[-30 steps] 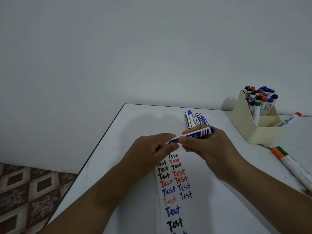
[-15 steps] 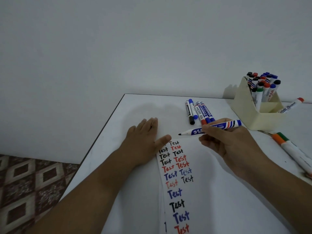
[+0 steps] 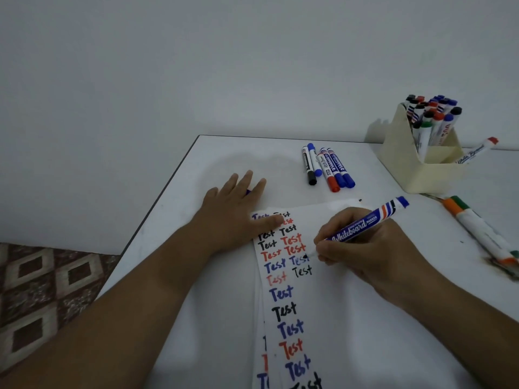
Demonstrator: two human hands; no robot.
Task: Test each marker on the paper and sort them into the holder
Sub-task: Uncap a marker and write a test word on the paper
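Your right hand [image 3: 373,248] grips a blue marker [image 3: 365,221] printed "Whiteboard Marker", low and right of centre, its uncapped tip touching the paper [image 3: 331,318] beside a blue "Test". That word repeats down the sheet in black, red and blue, more than a dozen times. Your left hand [image 3: 236,211] lies flat, fingers straight and spread, thumb pressing the paper's top left corner; a speck of blue shows under the fingers, too hidden to identify. Five capped markers [image 3: 327,168] lie side by side above centre: one black, one red, three blue. The cream holder [image 3: 407,164] at upper right stands packed with markers, too crowded to count. A red-capped marker [image 3: 477,150] leans beside it. Orange and green markers [image 3: 477,223] lie at the right edge of the white table [image 3: 196,304].
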